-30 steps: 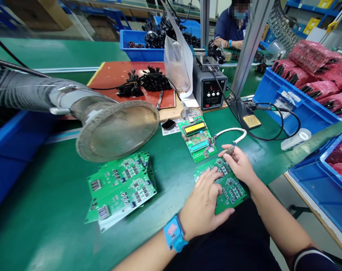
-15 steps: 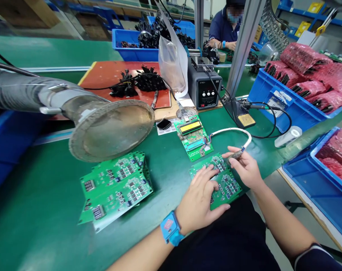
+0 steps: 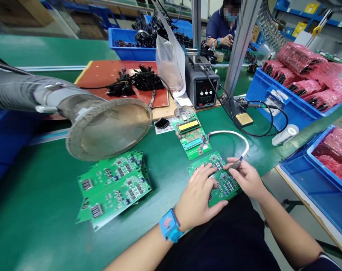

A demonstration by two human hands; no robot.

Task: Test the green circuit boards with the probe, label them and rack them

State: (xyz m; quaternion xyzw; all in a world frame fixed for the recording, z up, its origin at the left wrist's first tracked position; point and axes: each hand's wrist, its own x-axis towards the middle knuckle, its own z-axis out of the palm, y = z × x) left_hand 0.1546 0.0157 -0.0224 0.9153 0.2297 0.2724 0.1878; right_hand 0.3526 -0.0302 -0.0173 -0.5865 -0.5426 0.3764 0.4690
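Under my left hand lies a green circuit board panel with chips and a digit display, partly covered by my palm. The fingers of that hand are spread flat on it. My right hand pinches a small dark probe connector, its tip low over or on the panel; contact I cannot tell. A white sleeved cable runs from the probe to a programmer board with a lit yellow screen and a blue socket. Left of my hands, several similar circuit boards are stacked.
A round fume hood hangs over the left of the green bench. Behind stand a soldering station, an iron stand and a blue bin of black cables. Blue crates with pink bubble wrap stand right. A co-worker sits across.
My right hand has moved down and slightly left with the probe, closer to the panel's middle. My left hand stays on the panel. The view has shifted slightly.
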